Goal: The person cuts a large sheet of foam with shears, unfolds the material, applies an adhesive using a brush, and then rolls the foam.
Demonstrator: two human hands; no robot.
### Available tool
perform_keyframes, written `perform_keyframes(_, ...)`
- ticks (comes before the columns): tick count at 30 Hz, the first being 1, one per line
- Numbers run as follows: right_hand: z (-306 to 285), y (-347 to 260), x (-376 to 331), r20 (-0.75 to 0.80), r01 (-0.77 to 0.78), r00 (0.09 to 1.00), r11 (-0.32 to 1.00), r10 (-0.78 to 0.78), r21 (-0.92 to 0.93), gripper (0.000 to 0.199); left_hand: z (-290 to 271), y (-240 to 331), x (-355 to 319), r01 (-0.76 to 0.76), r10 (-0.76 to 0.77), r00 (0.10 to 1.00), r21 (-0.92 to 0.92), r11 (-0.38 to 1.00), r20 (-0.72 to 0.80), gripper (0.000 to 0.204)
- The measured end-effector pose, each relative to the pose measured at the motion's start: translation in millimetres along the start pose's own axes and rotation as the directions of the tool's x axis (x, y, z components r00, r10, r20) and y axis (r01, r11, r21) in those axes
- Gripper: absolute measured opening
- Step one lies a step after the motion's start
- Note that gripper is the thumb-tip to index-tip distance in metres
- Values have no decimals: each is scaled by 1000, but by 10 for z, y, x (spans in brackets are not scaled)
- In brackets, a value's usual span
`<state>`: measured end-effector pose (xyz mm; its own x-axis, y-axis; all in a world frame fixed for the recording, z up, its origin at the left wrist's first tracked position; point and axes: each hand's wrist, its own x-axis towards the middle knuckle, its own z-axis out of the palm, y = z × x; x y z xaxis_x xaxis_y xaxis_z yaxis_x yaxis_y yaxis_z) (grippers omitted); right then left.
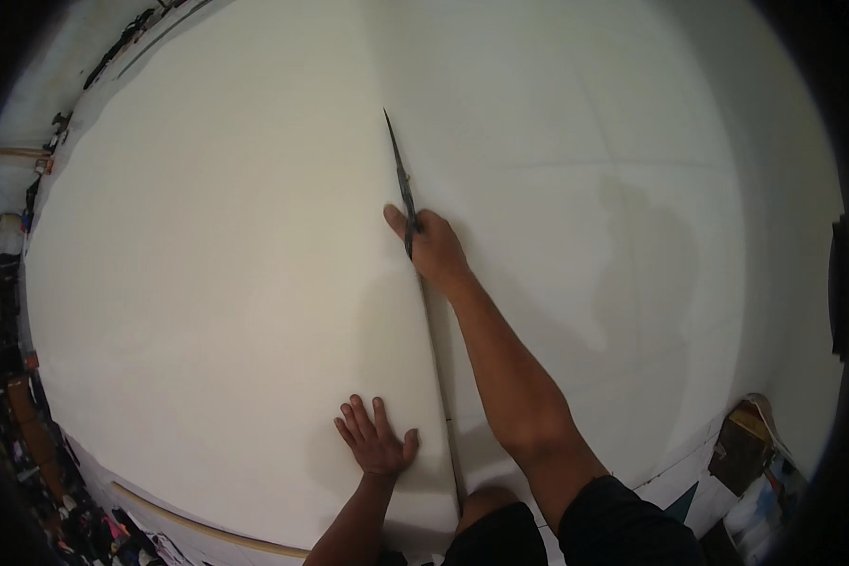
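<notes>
My right hand point(439, 247) grips black-handled scissors point(402, 181), its thumb and fingers wrapped round the handles. The long dark blades point away from me, along the right edge of a large off-white sheet point(208, 255); the blades look nearly closed. Below the scissors a narrow dark gap runs along that edge toward my bent knee. My left hand point(375, 443) lies flat on the sheet near me, fingers spread, left of the edge. To the right spreads a paler white surface point(557, 113); whether it is the same material I cannot tell.
A thin wooden strip point(198, 524) lies along the sheet's near left edge. Mixed clutter point(38, 443) lines the far left. At the lower right stand a brown box-like object point(740, 441) and some bags point(759, 514). A dark object point(838, 288) is at the right rim.
</notes>
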<state>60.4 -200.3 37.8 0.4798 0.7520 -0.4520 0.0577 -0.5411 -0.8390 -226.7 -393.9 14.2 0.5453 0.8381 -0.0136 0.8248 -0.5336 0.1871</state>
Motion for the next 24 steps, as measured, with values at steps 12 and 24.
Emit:
perform_keyframes(12, 16, -371, 783, -53, 5, 999, 1000, -4, 19, 69, 18, -12, -37, 27, -26, 999, -15, 1000, 47, 79)
perform_keyframes(24, 41, -209, 920, -89, 114, 989, 993, -115, -18, 67, -431, -142, 1221, 206, -257, 955, -296, 933, -145, 54)
